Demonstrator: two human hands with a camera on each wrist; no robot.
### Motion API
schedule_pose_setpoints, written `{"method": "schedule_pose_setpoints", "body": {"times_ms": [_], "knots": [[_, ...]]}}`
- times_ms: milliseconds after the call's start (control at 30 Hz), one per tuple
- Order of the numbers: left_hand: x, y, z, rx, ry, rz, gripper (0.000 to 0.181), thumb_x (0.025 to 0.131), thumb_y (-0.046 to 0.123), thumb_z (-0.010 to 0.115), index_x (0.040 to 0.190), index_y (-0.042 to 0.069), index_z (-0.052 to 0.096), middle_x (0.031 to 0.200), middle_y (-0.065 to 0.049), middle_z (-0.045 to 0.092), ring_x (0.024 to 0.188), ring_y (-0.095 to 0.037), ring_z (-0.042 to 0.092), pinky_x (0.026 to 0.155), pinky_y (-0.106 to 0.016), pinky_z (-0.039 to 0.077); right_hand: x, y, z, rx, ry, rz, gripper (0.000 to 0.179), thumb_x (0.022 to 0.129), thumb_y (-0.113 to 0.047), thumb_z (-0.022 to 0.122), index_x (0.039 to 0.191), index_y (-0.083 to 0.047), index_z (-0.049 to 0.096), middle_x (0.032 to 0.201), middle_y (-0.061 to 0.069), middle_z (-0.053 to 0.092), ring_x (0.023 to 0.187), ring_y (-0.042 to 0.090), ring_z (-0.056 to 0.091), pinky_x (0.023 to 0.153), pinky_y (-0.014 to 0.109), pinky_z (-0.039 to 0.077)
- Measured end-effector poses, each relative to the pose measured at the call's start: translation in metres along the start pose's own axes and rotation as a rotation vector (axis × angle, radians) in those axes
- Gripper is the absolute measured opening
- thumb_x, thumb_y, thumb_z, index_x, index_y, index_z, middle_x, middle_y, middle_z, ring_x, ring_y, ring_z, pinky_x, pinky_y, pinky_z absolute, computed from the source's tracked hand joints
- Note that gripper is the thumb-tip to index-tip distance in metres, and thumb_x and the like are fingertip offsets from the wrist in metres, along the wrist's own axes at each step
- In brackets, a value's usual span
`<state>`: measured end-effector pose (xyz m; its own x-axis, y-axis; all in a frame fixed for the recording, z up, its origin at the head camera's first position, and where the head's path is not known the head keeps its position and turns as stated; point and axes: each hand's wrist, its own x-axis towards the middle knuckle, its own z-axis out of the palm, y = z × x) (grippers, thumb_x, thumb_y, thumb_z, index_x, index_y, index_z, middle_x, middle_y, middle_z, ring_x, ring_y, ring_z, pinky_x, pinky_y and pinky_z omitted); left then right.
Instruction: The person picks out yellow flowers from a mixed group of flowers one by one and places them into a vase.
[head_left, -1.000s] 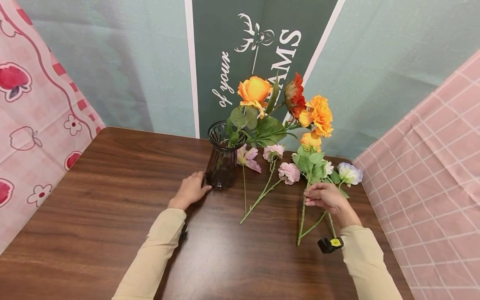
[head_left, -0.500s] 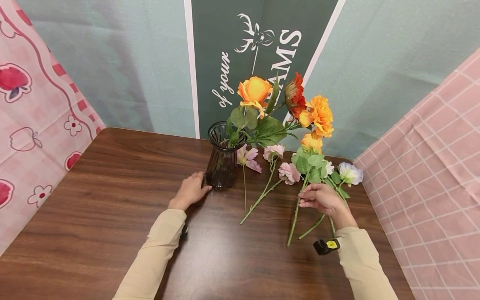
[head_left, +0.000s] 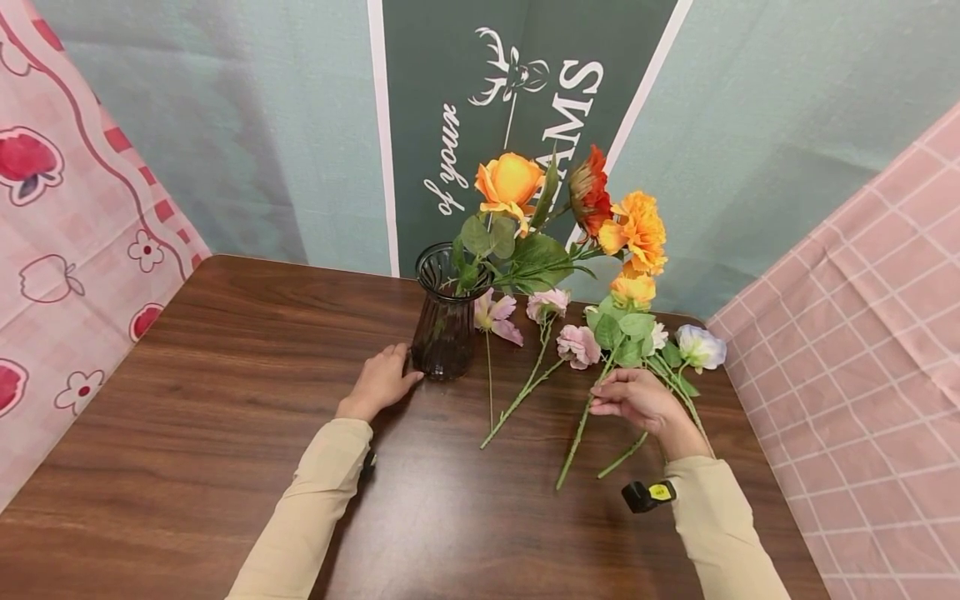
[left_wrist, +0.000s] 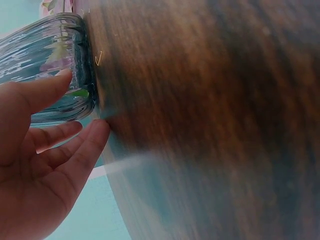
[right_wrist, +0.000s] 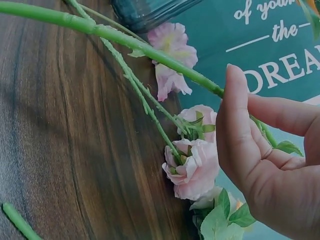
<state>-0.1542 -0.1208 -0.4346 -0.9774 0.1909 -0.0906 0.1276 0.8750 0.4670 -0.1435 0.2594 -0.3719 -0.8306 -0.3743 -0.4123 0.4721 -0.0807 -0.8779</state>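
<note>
In the head view my right hand (head_left: 641,402) pinches the green stem of a yellow-orange flower (head_left: 633,292) with round leaves; the stem's lower end slants toward the near left. The right wrist view shows this stem (right_wrist: 155,54) between thumb and fingers. My left hand (head_left: 381,383) rests beside the base of a dark, ribbed glass vase (head_left: 442,342). Up close in the left wrist view, the thumb lies against the glass vase (left_wrist: 40,50), the other fingers reaching along its base. An orange rose (head_left: 510,183), a red flower (head_left: 590,196) and an orange carnation-like flower (head_left: 637,233) lean rightward from the vase.
Right of the vase, a light purple flower (head_left: 495,317) and a branched pink flower stem (head_left: 517,407) lie on the brown wooden table (head_left: 225,400). A pale blue-white flower (head_left: 700,347) lies near the pink grid cloth (head_left: 862,350). A teal backdrop hangs behind.
My right hand has moved slightly left with the flower stem, whose lower end has swung left, away from another stem on the table. The left hand and vase have stayed put.
</note>
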Motion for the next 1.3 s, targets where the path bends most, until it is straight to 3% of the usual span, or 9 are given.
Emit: {"method": "schedule_pose_setpoints", "body": {"times_ms": [433, 733, 1300], "knots": [[0.000, -0.001, 0.000, -0.015, -0.012, -0.009, 0.058, 0.089, 0.028, 0.059, 0.128, -0.011, 0.042, 0.122, -0.029, 0.048, 0.108, -0.042, 0.050, 0.089, -0.049, 0.042, 0.000, -0.004, 0.007, 0.054, -0.024, -0.009, 0.031, 0.088, 0.017, 0.035, 0.075, 0.001, 0.059, 0.078, 0.015, 0.063, 0.071, 0.023, 0.066, 0.072, 0.032, 0.053], [0.000, -0.001, 0.001, -0.010, -0.009, -0.008, 0.058, 0.089, 0.029, 0.060, 0.127, -0.011, 0.042, 0.121, -0.029, 0.049, 0.107, -0.042, 0.050, 0.089, -0.049, 0.042, -0.001, -0.007, 0.015, 0.100, 0.021, -0.007, 0.031, 0.087, 0.018, 0.035, 0.075, 0.003, 0.060, 0.079, 0.016, 0.062, 0.073, 0.025, 0.066, 0.075, 0.033, 0.053], [-0.001, 0.000, -0.001, -0.019, -0.013, -0.012, 0.058, 0.089, 0.029, 0.059, 0.128, -0.011, 0.042, 0.122, -0.029, 0.049, 0.108, -0.042, 0.050, 0.089, -0.050, 0.041, 0.002, -0.009, 0.024, 0.215, 0.016, -0.021, 0.029, 0.087, 0.020, 0.033, 0.080, 0.008, 0.059, 0.078, 0.018, 0.060, 0.075, 0.026, 0.065, 0.077, 0.034, 0.052]]}}
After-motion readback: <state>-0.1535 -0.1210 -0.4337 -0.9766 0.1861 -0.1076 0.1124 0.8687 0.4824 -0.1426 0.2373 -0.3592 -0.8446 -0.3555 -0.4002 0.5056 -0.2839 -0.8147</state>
